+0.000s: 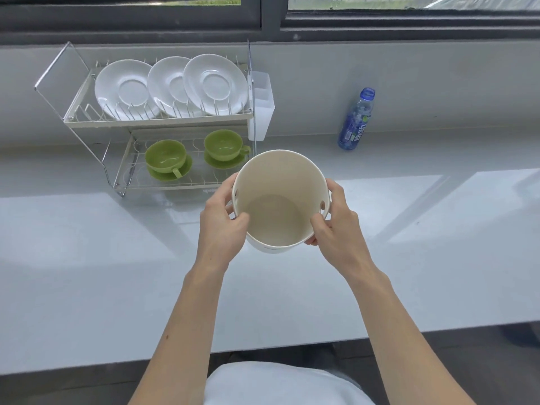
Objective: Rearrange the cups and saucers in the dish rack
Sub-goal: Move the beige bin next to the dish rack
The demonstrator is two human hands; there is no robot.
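Bucket (279, 206) empty, gripped at the rim by left hand (223, 220) and right hand (333, 217), above counter (87, 244). Cups (166, 156) sit on lower rack (122, 159), saucers (172, 86) above. Advise setting bucket beside rack, level, before unloading.

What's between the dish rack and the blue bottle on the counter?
In the head view, only bare counter lies between the dish rack and the blue bottle; the rack's white holder hangs on that side.
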